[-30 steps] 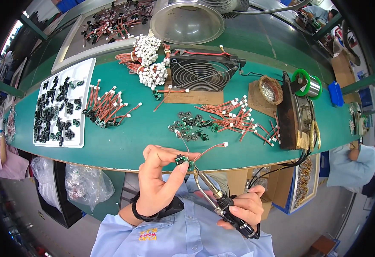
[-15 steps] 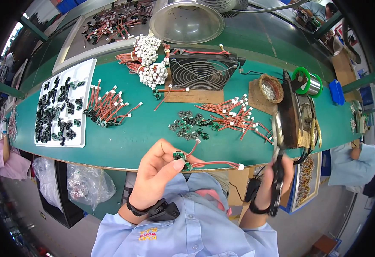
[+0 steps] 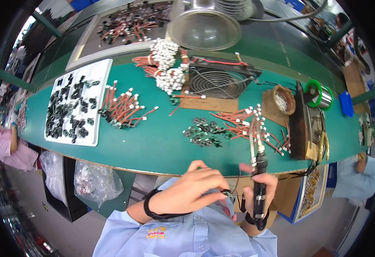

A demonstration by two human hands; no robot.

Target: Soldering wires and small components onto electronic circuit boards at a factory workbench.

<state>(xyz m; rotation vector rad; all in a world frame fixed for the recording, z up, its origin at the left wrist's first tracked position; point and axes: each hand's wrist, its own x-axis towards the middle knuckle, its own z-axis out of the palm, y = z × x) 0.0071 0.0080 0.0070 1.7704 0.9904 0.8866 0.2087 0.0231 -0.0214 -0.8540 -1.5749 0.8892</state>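
Note:
My left hand [image 3: 196,188] is turned over in front of the bench edge. Its fingers pinch a small green circuit board [image 3: 227,192], mostly hidden by the fingertips, with thin wires beside it. In my right hand [image 3: 268,184] is a black-handled soldering iron [image 3: 259,180], its metal end pointing up and away over the bench, apart from the board. Beyond the hands lie a cluster of loose small boards [image 3: 204,132] and a pile of red-and-white wire leads [image 3: 243,122] with white connectors; the iron's metal end overlaps that pile in view.
A white tray [image 3: 104,77] of black components stands left, beside more wired boards [image 3: 125,107]. Behind are bundled connectors [image 3: 166,53], a black fan [image 3: 219,81] and a metal hood [image 3: 204,30]. Right are a round solder-tip bowl [image 3: 284,99], a solder spool [image 3: 320,95] and cables.
My left hand has turned over and shifted right with the board, now mostly covered. The soldering iron has swung left and more upright, close to my left hand. The view has shifted slightly.

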